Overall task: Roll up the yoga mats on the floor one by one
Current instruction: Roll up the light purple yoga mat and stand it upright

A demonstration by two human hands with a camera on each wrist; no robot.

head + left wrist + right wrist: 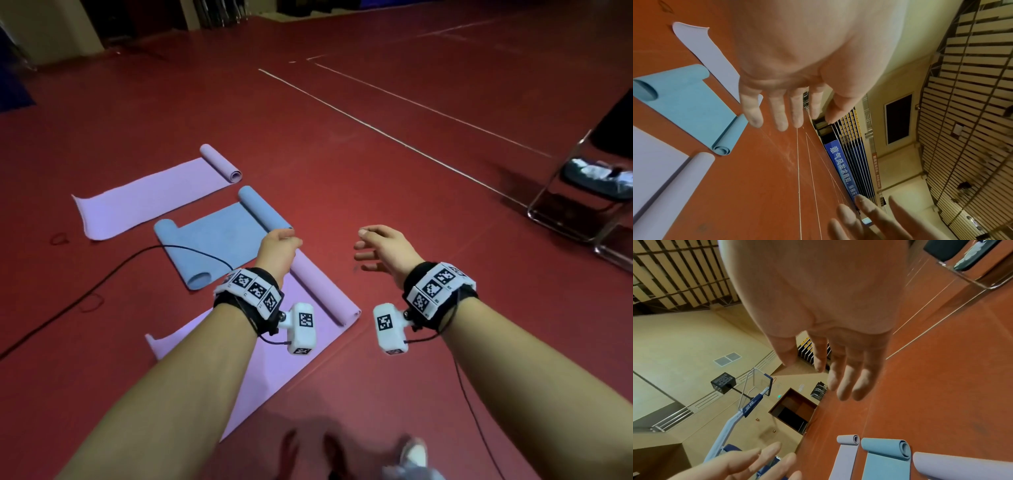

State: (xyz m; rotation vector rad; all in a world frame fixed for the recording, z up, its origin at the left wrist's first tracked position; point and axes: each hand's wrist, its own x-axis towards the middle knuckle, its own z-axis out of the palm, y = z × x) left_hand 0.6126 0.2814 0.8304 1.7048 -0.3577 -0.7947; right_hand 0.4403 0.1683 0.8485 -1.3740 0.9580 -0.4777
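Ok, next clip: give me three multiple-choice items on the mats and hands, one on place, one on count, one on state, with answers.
1. Where does the blue mat lie?
A. Between the two purple mats
B. On the chair
C. Under the right hand

2. How many mats are on the floor?
A. One
B. Three
C. Five

3. What are the hands doing?
A. Both grip the blue mat
B. Both hang open, holding nothing
C. The right hand pinches the cable

Answers: 1 A, the far purple mat lies beyond it and the near purple mat on this side. 2 B, two purple and one blue. 3 B, left hand and right hand show loose fingers in the air above the floor.
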